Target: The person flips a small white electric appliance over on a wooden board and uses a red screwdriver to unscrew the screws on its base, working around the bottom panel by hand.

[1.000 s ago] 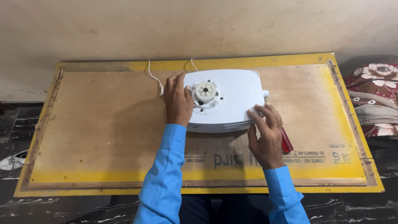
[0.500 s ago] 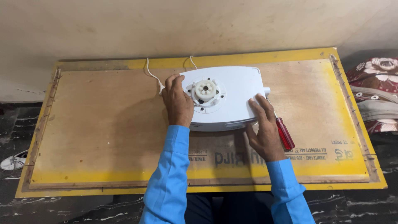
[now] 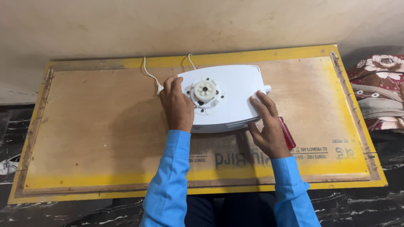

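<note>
Two hands at work on one appliance, listed left to right.

Shoe [image 3: 5, 164]: white, on the dark floor at the far left, only partly in view.

Plywood board [image 3: 92, 126]: brown face with a yellow painted border, lying flat and filling most of the view.

Cord [image 3: 150, 76]: thin, white, running from the back edge of the board toward the appliance's left end.

Left hand [image 3: 177, 105]: resting palm-down on the left end of the appliance, fingers [image 3: 169, 83] spread and curled over its far edge; pressing, not closed around anything.

White appliance base [image 3: 229, 96]: a rounded plastic housing lying flat near the middle of the board, with a round toothed coupling [image 3: 205, 90] facing up on its left half and a small knob at the right end.

Right hand [image 3: 266, 126]: laid flat against the near right corner of the housing, fingers extended along its top edge; open, gripping nothing.

Screwdriver [image 3: 287, 133]: red handle, lying on the board just beside the right hand and partly hidden by it.

Folded fabric [image 3: 378, 90]: floral, maroon and grey, off the board at the right.

Risk, as a judgement: neither hand clamps the smooth housing, so uneven pressure could slide it and drag the cord. The screwdriver could roll away if the right wrist nudges it.
</note>
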Demonstrator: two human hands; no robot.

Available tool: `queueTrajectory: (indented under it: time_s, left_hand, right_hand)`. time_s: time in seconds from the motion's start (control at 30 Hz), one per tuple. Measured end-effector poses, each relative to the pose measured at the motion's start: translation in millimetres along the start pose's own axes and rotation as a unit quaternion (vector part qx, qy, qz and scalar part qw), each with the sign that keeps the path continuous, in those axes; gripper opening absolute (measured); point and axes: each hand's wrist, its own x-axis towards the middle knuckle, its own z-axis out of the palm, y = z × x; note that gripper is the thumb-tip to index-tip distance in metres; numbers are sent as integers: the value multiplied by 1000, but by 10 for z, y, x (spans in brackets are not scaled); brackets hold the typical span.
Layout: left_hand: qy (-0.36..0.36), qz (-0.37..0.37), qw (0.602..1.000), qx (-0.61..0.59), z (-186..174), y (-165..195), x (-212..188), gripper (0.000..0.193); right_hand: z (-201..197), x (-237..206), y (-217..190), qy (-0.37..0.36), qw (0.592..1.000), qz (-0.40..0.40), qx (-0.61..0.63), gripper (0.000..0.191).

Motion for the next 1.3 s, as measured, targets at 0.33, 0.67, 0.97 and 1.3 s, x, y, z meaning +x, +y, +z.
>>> queueTrajectory:
  time_s: [0.33, 0.67, 0.97, 1.3]
  left_hand:
    - [42, -54, 989, -128, 63, -271, 14, 40]
    - [37, -45, 993, -107, 72, -297, 14, 39]
    - [25, -54, 993, -102, 56, -258, 11, 40]
    - [25, -55, 994, -96, 52, -249, 3, 41]
  right_hand:
    - [59, -10, 60, 3, 1000, 10, -12, 71]
    - [135, -17, 95, 17, 1000, 20, -14, 73]
    - [167, -24, 105, 21, 999, 29, -13, 74]
    - [164, -11, 70, 24, 999, 34, -15, 78]
